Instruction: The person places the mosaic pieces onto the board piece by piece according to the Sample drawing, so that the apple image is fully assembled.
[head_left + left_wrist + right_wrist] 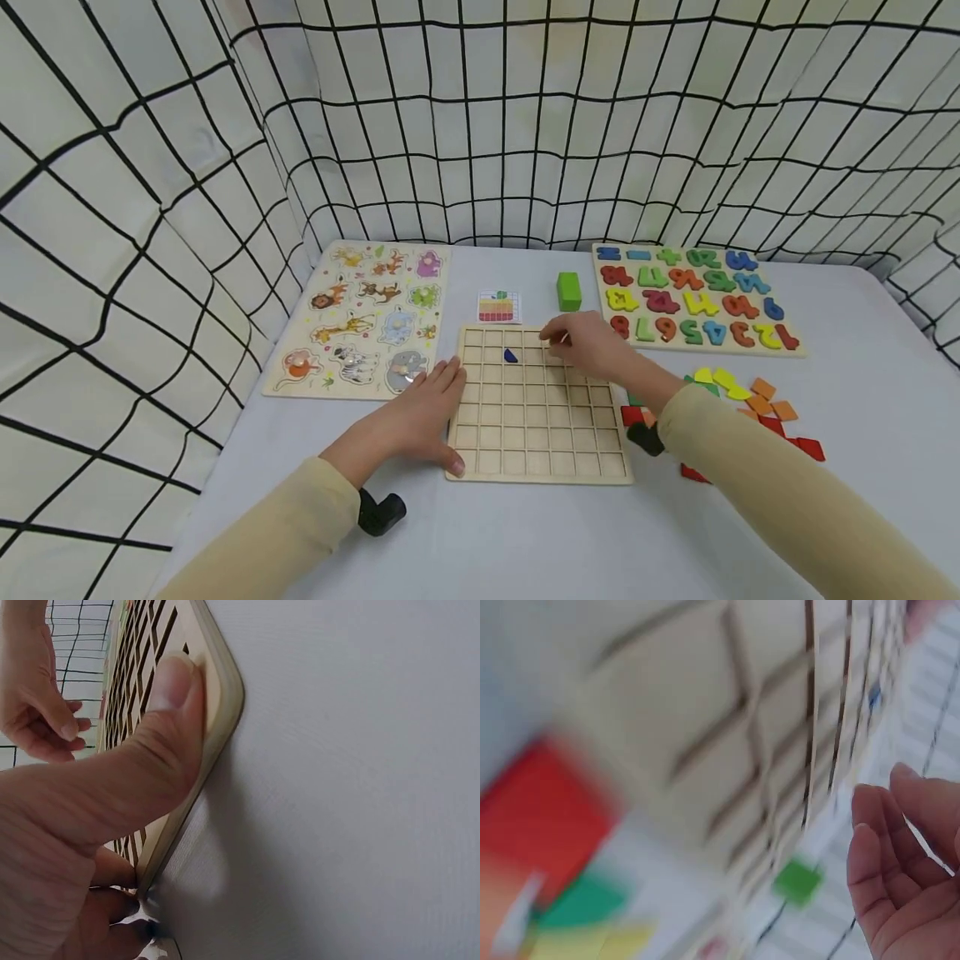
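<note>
A wooden grid board (513, 437) lies flat on the table, with a small dark blue piece (511, 356) in a cell of its upper rows. My left hand (408, 421) rests along the board's left edge, its fingers spread. In the left wrist view, the left thumb (169, 705) presses on top of the board's near corner. Over the board's far right part hovers my right hand (596, 346). In the right wrist view, that right hand (907, 862) has loosely bent fingers, a gap before the thumb, and no visible object between them.
Yellow tiles (724, 378), orange tiles (759, 405) and red tiles (810, 449) lie scattered to the right, partly under my right arm. Behind stand a green block (569, 292) and a pattern card (498, 307). An animal puzzle (382, 321) is left, a number puzzle (708, 287) right. Black netting surrounds the back.
</note>
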`<state>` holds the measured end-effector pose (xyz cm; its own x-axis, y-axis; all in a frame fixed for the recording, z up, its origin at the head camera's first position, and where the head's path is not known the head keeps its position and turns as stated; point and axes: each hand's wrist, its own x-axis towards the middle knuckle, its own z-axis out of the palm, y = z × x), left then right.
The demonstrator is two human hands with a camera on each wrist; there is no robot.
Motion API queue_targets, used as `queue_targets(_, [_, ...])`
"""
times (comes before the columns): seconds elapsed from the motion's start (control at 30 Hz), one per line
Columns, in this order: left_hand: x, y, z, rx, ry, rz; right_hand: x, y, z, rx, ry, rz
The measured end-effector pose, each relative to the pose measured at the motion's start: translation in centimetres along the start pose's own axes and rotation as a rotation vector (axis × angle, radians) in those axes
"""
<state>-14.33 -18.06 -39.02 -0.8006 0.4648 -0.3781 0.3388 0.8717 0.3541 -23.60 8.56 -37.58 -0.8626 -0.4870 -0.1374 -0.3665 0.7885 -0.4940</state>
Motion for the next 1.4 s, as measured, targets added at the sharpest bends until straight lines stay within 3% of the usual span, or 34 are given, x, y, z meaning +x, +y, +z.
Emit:
queue_targets(0.23, [-0.6,-0.3,-0.5,0.038,0.013,0.008,-4.1,7.0,-4.6,-0.041,0.065,0.056])
queue_targets(0.47, [-1.3,-0.6,-0.8,0.023,0.012,0.007,-7.0,11.2,-5.1,-0.102,-0.015,0.131])
queue_targets(0.7, [-1.3,-0.7,-0.7,-0.019,0.020,0.012,-8.0,11.7,-4.3,-0.130,-0.095,0.175])
queue_targets(0.97, [-0.9,-0.1,-0.4,-0.044,0.001,0.011,-8.7,12.2,-4.3,-0.178,-0.093,0.206])
queue_targets(1.4, [0.1,0.7,0.2,-0.050,-0.019,0.034,-9.9,13.0,-3.8,-0.126,-0.055,0.244])
